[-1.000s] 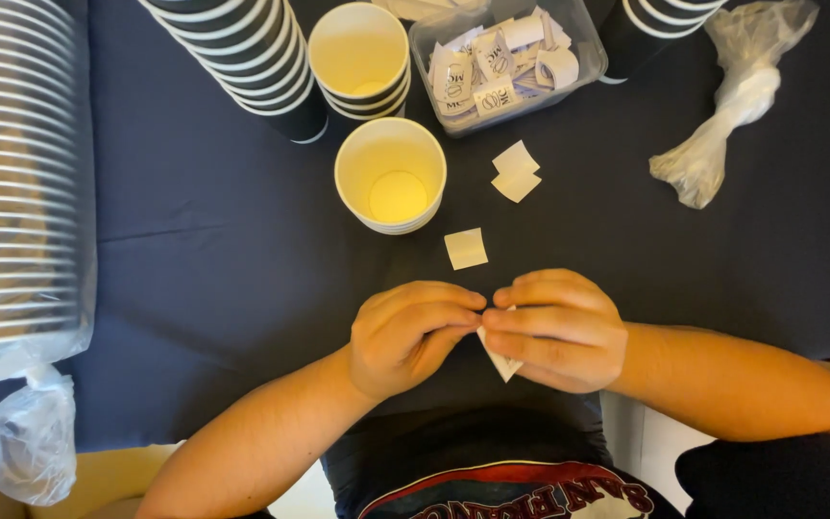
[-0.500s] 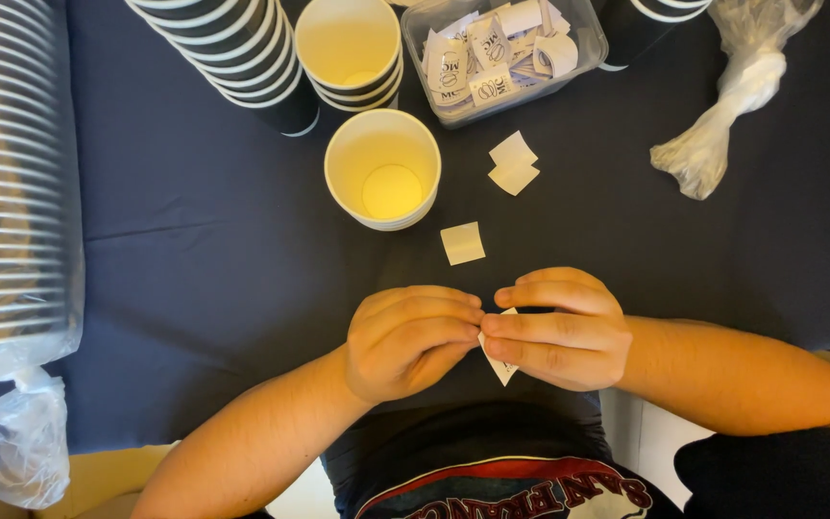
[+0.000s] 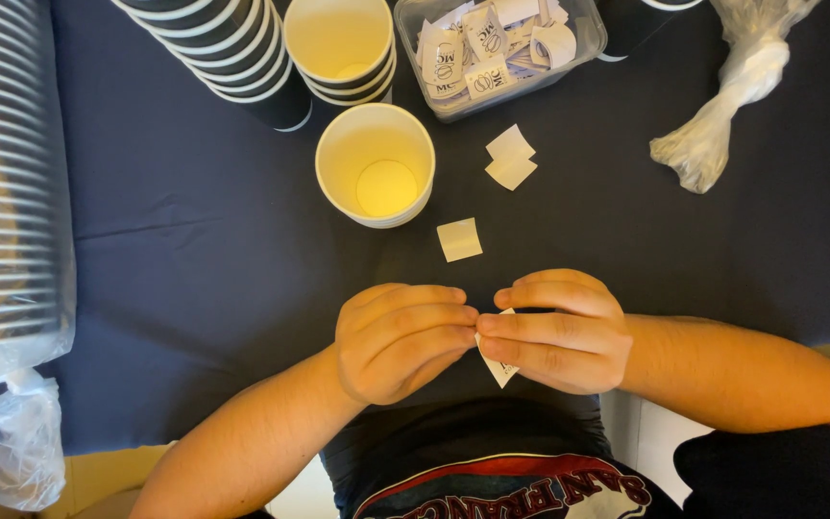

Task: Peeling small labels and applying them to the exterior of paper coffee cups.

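My left hand point(image 3: 401, 338) and my right hand point(image 3: 554, 332) meet fingertip to fingertip at the near edge of the dark blue table point(image 3: 175, 250). Between them they pinch a small white sticker point(image 3: 499, 363), whose lower corner pokes out under my right fingers. Just beyond my hands lies a single cream paper square point(image 3: 459, 239). An open white paper cup point(image 3: 376, 163) with a yellowish inside stands past it. Two more cream squares point(image 3: 510, 159) overlap to the cup's right.
A clear plastic box point(image 3: 497, 48) holds several printed stickers at the back. Dark sleeved cup stacks point(image 3: 232, 58) and a nested cup stack point(image 3: 340, 48) lie at the top. A bagged stack of lids point(image 3: 2, 183) fills the left edge. A crumpled plastic bag point(image 3: 727, 106) rests top right.
My hands stay together on the sticker, with only small finger shifts. The view has drifted slightly, so the cups and box sit higher in the frame.
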